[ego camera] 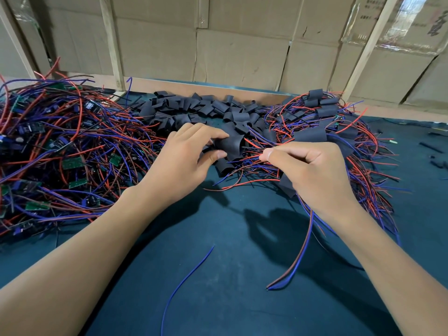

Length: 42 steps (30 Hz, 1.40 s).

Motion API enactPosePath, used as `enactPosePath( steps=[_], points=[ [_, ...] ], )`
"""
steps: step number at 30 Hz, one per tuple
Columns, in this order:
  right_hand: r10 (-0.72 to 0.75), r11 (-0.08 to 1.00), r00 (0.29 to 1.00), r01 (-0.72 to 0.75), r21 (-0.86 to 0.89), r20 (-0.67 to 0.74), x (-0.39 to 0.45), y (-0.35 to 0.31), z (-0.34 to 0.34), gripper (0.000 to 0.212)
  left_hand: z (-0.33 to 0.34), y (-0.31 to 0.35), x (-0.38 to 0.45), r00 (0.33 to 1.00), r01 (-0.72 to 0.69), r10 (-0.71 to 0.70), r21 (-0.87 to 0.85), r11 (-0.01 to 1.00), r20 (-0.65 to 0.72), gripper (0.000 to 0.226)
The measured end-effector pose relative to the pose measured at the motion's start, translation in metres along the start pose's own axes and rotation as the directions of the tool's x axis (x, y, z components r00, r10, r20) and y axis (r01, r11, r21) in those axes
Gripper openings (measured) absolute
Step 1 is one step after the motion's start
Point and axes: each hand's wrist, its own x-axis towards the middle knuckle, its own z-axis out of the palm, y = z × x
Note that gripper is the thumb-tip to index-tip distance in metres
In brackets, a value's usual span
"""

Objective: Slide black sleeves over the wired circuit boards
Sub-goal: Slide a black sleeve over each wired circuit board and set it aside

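A dark blue-green work mat [218, 275] lay before a wall of cardboard boxes [242, 57]. The left hand [186, 161] pinched a black sleeve [230, 144] between thumb and curled fingers. The right hand [312, 170] pinched a bundle of red and blue wires [252, 154] leading into that sleeve. Loose black sleeves [201, 107] were heaped just behind the hands. Unsleeved wired circuit boards [60, 146] were piled at left, sleeved ones [322, 117] at right.
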Motion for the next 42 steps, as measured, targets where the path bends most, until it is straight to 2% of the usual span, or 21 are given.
enactPosePath(
  steps=[5, 10, 14, 17, 19, 21, 23, 25, 29, 30, 32, 34, 36, 39, 42],
  points=[
    [0.007, 1.000, 1.000, -0.007, -0.009, 0.007, 0.001, 0.001, 0.000, 0.015, -0.003, 0.002, 0.000, 1.000, -0.011, 0.012, -0.033, 0.999, 0.018, 0.030],
    [0.009, 0.996, 0.999, -0.004, -0.092, 0.053, -0.001, 0.002, 0.002, 0.018, -0.003, 0.007, 0.000, 0.998, -0.051, 0.052, -0.027, 0.998, 0.039, 0.029],
    [0.018, 0.991, 0.995, -0.006, -0.132, 0.096, -0.001, 0.001, 0.004, 0.023, -0.002, 0.010, 0.001, 0.988, -0.155, 0.155, 0.012, 0.988, -0.001, 0.018],
    [0.060, 0.993, 0.988, -0.045, -0.107, 0.141, -0.001, 0.002, 0.004, 0.018, -0.001, 0.008, 0.001, 0.979, -0.195, 0.199, 0.062, 0.979, -0.052, 0.015],
    [0.181, 0.978, 0.961, -0.197, 0.061, 0.207, 0.002, 0.003, 0.004, 0.007, 0.001, 0.004, 0.001, 0.978, -0.171, 0.180, 0.085, 0.982, -0.106, 0.014],
    [0.343, 0.876, 0.880, -0.426, 0.228, 0.329, 0.005, 0.007, 0.003, 0.017, 0.001, 0.000, -0.001, 0.982, -0.096, 0.104, 0.055, 0.994, -0.159, 0.012],
    [0.432, 0.784, 0.797, -0.563, 0.261, 0.422, 0.006, 0.009, 0.003, 0.023, 0.001, -0.005, -0.003, 0.984, -0.024, 0.027, 0.020, 1.000, -0.177, 0.010],
    [0.451, 0.749, 0.770, -0.601, 0.277, 0.450, 0.005, 0.010, 0.005, 0.016, -0.001, -0.009, -0.003, 0.985, 0.009, -0.006, 0.018, 1.000, -0.175, 0.010],
    [0.437, 0.763, 0.782, -0.584, 0.277, 0.444, 0.005, 0.011, 0.006, 0.015, -0.004, -0.006, -0.002, 0.991, -0.037, 0.045, 0.071, 0.997, -0.124, 0.016],
    [0.425, 0.765, 0.782, -0.580, 0.280, 0.457, 0.006, 0.010, 0.005, 0.023, -0.004, -0.003, -0.002, 0.993, -0.046, 0.053, 0.069, 0.997, -0.108, 0.016],
    [0.416, 0.731, 0.771, -0.599, 0.327, 0.483, 0.007, 0.007, 0.005, 0.058, -0.003, 0.000, -0.002, 0.995, -0.050, 0.054, 0.055, 0.997, -0.086, 0.017],
    [0.426, 0.675, 0.756, -0.631, 0.383, 0.496, 0.009, 0.004, 0.004, 0.073, -0.003, 0.002, -0.002, 0.997, -0.042, 0.043, 0.018, 0.999, -0.065, 0.021],
    [0.393, 0.698, 0.791, -0.589, 0.408, 0.468, 0.009, 0.001, 0.003, 0.063, -0.003, 0.002, -0.002, 0.998, -0.036, 0.035, -0.015, 0.999, -0.049, 0.023],
    [0.313, 0.800, 0.877, -0.450, 0.398, 0.363, 0.007, 0.001, 0.004, 0.042, -0.001, 0.001, -0.003, 0.998, -0.034, 0.033, -0.034, 0.999, -0.045, 0.024],
    [0.279, 0.849, 0.926, -0.361, 0.386, 0.252, 0.005, 0.003, 0.005, 0.034, 0.000, 0.002, -0.003, 0.998, -0.042, 0.040, -0.057, 0.998, -0.039, 0.024]
  ],
)
